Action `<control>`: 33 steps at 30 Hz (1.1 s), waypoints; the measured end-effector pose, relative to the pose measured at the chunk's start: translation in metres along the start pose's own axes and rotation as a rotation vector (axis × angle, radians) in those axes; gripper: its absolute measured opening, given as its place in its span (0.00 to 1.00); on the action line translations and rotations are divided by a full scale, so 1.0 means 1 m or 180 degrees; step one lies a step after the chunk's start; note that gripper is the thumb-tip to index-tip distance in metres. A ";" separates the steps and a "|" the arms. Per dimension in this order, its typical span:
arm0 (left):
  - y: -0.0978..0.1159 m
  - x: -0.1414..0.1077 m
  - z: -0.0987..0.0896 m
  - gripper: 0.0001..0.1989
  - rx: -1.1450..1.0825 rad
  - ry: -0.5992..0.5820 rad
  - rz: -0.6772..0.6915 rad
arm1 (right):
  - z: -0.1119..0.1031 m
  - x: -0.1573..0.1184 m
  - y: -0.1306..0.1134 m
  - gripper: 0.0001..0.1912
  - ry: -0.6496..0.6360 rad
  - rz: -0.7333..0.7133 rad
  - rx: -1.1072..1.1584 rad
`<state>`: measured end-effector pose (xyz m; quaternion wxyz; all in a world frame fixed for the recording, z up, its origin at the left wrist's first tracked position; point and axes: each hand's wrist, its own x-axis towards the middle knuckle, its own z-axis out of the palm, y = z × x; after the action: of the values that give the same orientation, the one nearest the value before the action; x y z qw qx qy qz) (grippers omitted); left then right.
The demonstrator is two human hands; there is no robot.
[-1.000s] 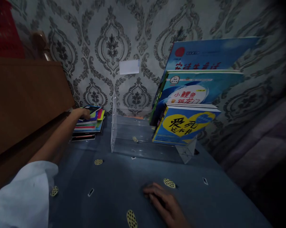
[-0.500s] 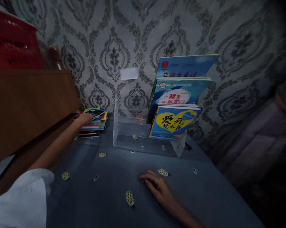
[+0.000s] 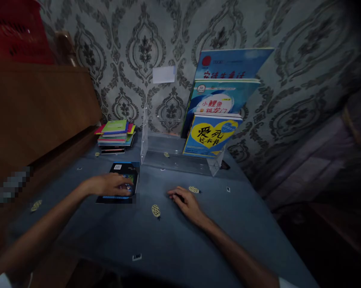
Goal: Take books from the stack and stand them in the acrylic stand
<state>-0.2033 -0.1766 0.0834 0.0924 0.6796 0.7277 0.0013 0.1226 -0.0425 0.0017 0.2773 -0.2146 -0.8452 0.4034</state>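
Observation:
A black book [image 3: 117,199] lies flat on the blue-grey tabletop. My left hand [image 3: 111,185] rests on it, palm down, with its fingers spread over the cover. My right hand [image 3: 186,202] lies on the table to the right, fingers curled, near a yellow printed spot; whether anything is in them I cannot make out. Behind the hands stands a clear acrylic rack [image 3: 162,160]. Its right side holds a blue book with a yellow heart [image 3: 212,136], a teal book [image 3: 243,94] and a taller blue book [image 3: 234,64] in tiers.
A stack of colourful books [image 3: 116,138] sits at the back left, beside a brown wooden cabinet [image 3: 39,108]. A red bag [image 3: 18,34] is on top of the cabinet. Patterned wallpaper covers the wall behind, with a pale label [image 3: 164,75] in front.
My left hand has come from the stack towards the front with the black book, which now lies on the table. The view has shifted, and my right hand stays curled on the tabletop.

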 end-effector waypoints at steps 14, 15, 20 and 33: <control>-0.012 0.011 0.104 0.30 -0.0001 0.0857 -0.0872 | 0.004 -0.002 -0.004 0.14 0.0012 -0.0077 -0.0260; -0.008 0.011 0.109 0.30 -0.0012 0.0908 -0.0823 | 0.005 -0.003 -0.003 0.14 0.0035 -0.0100 -0.0338; 0.024 0.018 0.128 0.30 -0.0106 0.1130 -0.0531 | 0.005 -0.008 -0.002 0.16 0.0275 -0.0184 -0.0763; 0.145 0.076 0.140 0.30 -0.0799 0.1428 0.0190 | -0.023 -0.006 0.025 0.18 0.0727 0.0475 -0.1418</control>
<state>-0.0454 -0.1078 -0.0457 0.0122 0.6667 0.7038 0.2450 0.1459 -0.0183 -0.0081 0.2863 -0.3763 -0.8582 0.1998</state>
